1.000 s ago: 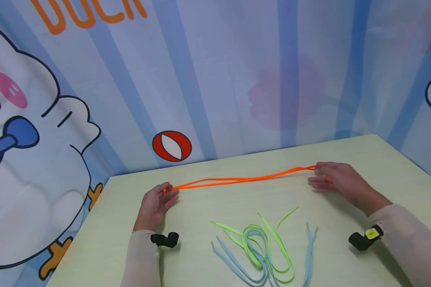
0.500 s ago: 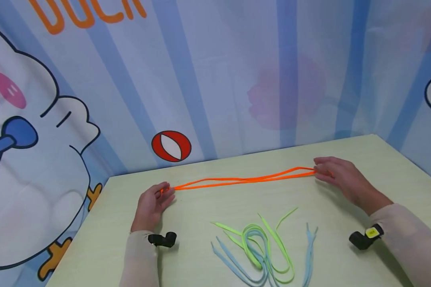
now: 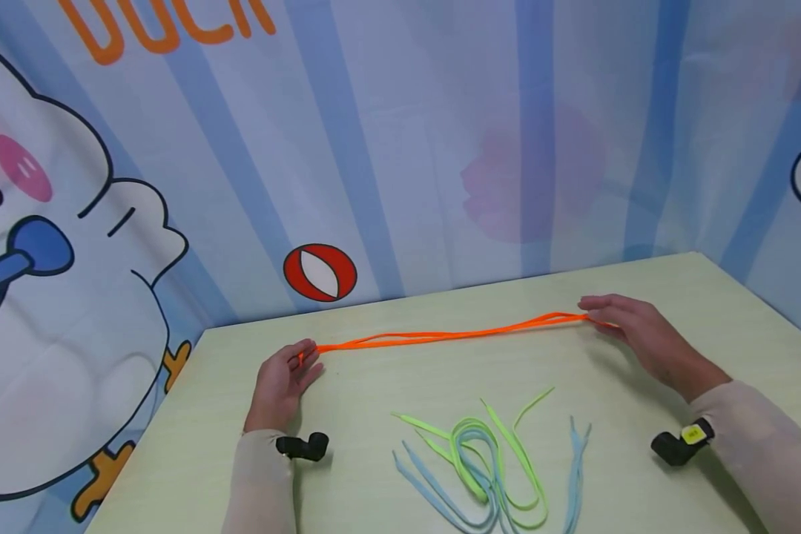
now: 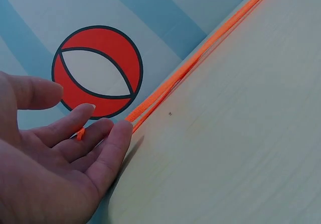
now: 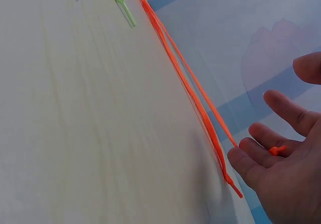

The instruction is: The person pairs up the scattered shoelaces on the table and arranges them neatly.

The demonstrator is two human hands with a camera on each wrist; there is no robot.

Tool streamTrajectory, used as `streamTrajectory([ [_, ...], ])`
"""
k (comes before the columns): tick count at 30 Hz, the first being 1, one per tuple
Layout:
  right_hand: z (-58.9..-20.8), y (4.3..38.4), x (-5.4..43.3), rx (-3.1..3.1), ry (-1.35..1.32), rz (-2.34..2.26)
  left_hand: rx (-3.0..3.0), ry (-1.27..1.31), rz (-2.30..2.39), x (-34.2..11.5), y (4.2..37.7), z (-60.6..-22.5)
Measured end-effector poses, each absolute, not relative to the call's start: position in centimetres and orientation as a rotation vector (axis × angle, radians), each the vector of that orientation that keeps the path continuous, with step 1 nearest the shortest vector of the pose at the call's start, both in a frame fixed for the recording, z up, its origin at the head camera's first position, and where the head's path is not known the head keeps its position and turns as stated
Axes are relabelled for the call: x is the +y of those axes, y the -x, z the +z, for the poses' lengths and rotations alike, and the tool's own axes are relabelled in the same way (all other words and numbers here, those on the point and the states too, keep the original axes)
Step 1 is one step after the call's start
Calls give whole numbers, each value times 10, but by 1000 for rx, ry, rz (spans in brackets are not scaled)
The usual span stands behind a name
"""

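An orange shoelace in two strands stretches across the back of the table. At its left end is my left hand, palm turned up; the strands run to its fingertips, and a small orange end pokes out between the fingers. The thumb is apart from them. My right hand is at the other end. One strand passes between its fingers, with an orange tip showing at the palm. The second strand's end lies just beside the fingers, outside the hand.
Green shoelaces and a light blue shoelace lie looped together at the front middle of the table. Another light blue lace bundle lies to their right. A printed cloth backdrop stands along the table's back edge.
The two strands have drawn closer together near my left hand. My right hand first rose slightly, and the strands at its end spread and then narrowed. The other laces have not moved.
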State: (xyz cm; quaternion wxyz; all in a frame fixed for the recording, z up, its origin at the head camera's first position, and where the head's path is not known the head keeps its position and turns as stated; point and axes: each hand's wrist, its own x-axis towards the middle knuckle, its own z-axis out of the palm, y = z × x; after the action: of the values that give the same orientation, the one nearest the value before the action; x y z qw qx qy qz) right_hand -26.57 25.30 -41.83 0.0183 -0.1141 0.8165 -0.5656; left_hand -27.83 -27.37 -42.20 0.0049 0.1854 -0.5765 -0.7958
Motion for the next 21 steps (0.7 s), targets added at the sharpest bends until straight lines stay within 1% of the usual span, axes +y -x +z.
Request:
streamTrajectory([
  [12,-423,269,260,2412,344,-1810,-1779,-538,-2514,-274,277,-425],
  [21,-425,271,264,2560,343,-1738,-1799,-544,-2486,-276,278,-425],
])
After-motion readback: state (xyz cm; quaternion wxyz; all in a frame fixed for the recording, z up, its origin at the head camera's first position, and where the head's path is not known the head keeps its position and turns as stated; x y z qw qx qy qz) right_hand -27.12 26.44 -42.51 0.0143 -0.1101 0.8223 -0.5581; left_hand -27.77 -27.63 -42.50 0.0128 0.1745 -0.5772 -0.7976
